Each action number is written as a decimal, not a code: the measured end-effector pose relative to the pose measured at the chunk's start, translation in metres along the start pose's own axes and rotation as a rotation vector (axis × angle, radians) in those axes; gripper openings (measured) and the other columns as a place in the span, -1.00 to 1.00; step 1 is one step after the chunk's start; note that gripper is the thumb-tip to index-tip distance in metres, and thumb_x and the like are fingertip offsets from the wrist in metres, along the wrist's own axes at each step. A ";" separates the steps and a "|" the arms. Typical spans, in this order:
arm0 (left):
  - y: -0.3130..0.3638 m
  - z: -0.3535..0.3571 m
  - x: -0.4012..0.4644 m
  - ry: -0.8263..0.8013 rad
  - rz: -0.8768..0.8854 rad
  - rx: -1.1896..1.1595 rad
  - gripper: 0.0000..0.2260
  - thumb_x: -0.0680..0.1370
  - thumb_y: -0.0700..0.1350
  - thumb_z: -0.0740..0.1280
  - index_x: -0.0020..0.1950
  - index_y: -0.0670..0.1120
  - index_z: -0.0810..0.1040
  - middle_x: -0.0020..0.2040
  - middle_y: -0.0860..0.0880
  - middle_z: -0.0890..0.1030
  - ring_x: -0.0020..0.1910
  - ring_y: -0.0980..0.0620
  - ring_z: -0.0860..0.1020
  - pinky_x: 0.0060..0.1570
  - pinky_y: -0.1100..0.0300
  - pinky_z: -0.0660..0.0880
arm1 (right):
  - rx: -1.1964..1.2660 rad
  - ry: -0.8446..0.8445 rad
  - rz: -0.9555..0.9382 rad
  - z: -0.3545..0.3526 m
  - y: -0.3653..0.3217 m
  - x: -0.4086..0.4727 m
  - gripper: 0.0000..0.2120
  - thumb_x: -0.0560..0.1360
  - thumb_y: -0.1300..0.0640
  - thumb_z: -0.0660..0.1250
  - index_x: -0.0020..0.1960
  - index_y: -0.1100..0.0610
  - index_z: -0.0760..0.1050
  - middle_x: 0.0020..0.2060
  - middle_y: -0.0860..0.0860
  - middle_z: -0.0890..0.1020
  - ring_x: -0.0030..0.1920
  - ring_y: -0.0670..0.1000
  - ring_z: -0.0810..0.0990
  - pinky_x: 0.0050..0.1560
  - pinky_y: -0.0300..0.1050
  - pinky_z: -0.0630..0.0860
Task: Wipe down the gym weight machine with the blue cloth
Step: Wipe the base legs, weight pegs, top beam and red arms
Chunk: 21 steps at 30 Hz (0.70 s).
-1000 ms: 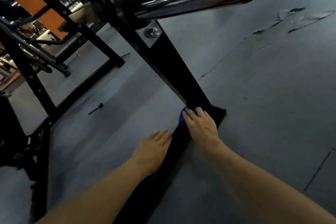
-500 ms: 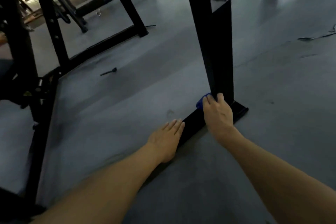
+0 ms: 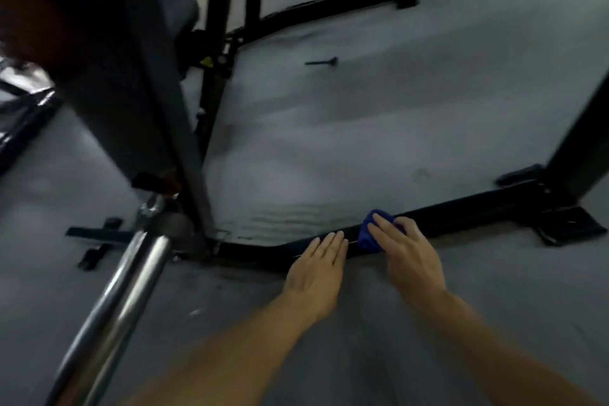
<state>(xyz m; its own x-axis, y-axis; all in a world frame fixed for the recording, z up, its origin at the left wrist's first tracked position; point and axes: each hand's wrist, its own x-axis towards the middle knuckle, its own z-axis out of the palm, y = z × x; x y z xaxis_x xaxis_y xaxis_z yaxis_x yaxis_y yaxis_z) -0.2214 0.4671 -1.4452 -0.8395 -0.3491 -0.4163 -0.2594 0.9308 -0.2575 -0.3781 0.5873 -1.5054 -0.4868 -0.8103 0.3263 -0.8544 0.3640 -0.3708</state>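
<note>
The black floor bar [image 3: 461, 212] of the weight machine runs low across the grey floor, from a dark upright post [image 3: 580, 148] at the right to another post at the left. My right hand [image 3: 410, 257] presses the bunched blue cloth [image 3: 367, 236] onto this bar near its middle; only the cloth's left part shows past my fingers. My left hand [image 3: 318, 270] lies flat with fingers together, its fingertips on the bar just left of the cloth, holding nothing.
A chrome bar [image 3: 115, 300] slants up from the lower left toward a thick dark post [image 3: 141, 102]. A small black pin [image 3: 324, 62] lies on the floor beyond the bar. More black frame members [image 3: 329, 8] stand farther back.
My right hand and the cloth slid left along the floor bar, away from the right upright post. My left hand stayed beside it on the bar. The view swung left.
</note>
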 end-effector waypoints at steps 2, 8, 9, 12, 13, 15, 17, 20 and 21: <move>-0.030 0.016 -0.028 -0.023 -0.084 0.041 -0.36 0.70 -0.13 0.09 0.62 -0.24 -0.25 0.64 -0.19 -0.22 0.64 -0.12 -0.19 0.52 0.00 -0.34 | 0.022 -0.046 -0.143 0.030 -0.038 0.009 -0.45 0.22 0.37 0.50 0.21 0.21 0.63 0.24 0.11 0.63 0.14 0.21 0.47 0.03 0.12 0.63; -0.098 0.052 -0.106 -0.230 -0.361 0.058 -0.36 0.69 -0.12 0.06 0.60 -0.30 -0.24 0.64 -0.25 -0.20 0.63 -0.19 -0.22 0.59 -0.07 -0.25 | 0.051 -0.251 -0.314 0.072 -0.154 0.041 -0.38 0.05 0.16 0.70 0.10 0.12 0.69 0.15 0.05 0.68 0.06 0.17 0.68 -0.10 0.01 0.63; -0.101 0.057 -0.112 -0.245 -0.404 0.035 -0.35 0.69 -0.11 0.08 0.60 -0.31 -0.26 0.63 -0.25 -0.23 0.62 -0.19 -0.24 0.59 -0.08 -0.24 | 0.048 -0.279 -0.325 0.077 -0.171 0.046 -0.40 0.07 0.15 0.71 0.10 0.10 0.69 0.16 0.05 0.68 0.08 0.17 0.68 -0.10 0.02 0.63; -0.104 0.067 -0.108 -0.215 -0.550 -0.112 -0.35 0.70 -0.10 0.07 0.60 -0.29 -0.27 0.63 -0.22 -0.27 0.62 -0.14 -0.28 0.59 -0.03 -0.25 | 0.116 -0.350 -0.386 0.101 -0.212 0.062 -0.49 0.41 0.16 0.52 0.35 0.11 0.54 0.39 0.05 0.52 0.37 0.19 0.49 0.20 0.14 0.51; -0.106 0.069 -0.104 -0.192 -0.611 -0.169 -0.36 0.70 -0.11 0.07 0.61 -0.28 -0.26 0.64 -0.21 -0.25 0.62 -0.12 -0.27 0.59 0.00 -0.25 | 0.135 -0.338 -0.417 0.109 -0.222 0.068 -0.51 0.48 0.19 0.43 0.40 0.14 0.49 0.42 0.07 0.48 0.41 0.21 0.43 0.25 0.17 0.49; -0.112 0.072 -0.099 -0.118 -0.701 -0.228 -0.35 0.69 -0.12 0.09 0.62 -0.28 -0.22 0.65 -0.20 -0.20 0.63 -0.11 -0.23 0.60 0.02 -0.22 | 0.164 -0.315 -0.438 0.120 -0.235 0.081 -0.60 0.45 0.21 0.40 0.28 0.19 0.57 0.31 0.13 0.57 0.31 0.24 0.52 0.11 0.18 0.57; -0.117 0.074 -0.095 -0.039 -0.724 -0.276 -0.33 0.67 -0.15 0.14 0.62 -0.26 -0.21 0.66 -0.17 -0.18 0.64 -0.10 -0.20 0.60 0.03 -0.18 | 0.136 -0.316 -0.383 0.128 -0.238 0.086 -0.63 0.47 0.19 0.33 0.27 0.21 0.57 0.29 0.14 0.57 0.28 0.23 0.53 0.10 0.14 0.57; -0.117 0.075 -0.085 0.077 -0.776 -0.466 -0.34 0.67 -0.23 0.13 0.64 -0.19 -0.21 0.67 -0.08 -0.19 0.64 -0.03 -0.20 0.60 0.10 -0.15 | 0.044 -0.262 -0.255 0.132 -0.242 0.080 -0.56 0.62 0.17 0.17 0.49 0.22 0.30 0.42 0.14 0.41 0.38 0.19 0.39 0.30 0.08 0.36; -0.118 0.075 -0.081 0.102 -0.812 -0.539 -0.35 0.68 -0.22 0.12 0.65 -0.16 -0.20 0.67 -0.05 -0.18 0.64 -0.01 -0.21 0.60 0.11 -0.14 | 0.034 -0.239 -0.173 0.131 -0.245 0.079 -0.57 0.63 0.16 0.16 0.48 0.21 0.28 0.38 0.14 0.43 0.35 0.17 0.39 0.31 0.05 0.34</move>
<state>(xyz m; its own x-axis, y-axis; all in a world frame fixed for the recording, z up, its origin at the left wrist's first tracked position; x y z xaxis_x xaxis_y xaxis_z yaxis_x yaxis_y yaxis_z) -0.0876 0.3776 -1.4467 -0.3400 -0.9179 -0.2047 -0.9385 0.3452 0.0110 -0.1835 0.3737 -1.5022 -0.2741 -0.9458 0.1742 -0.9125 0.1986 -0.3576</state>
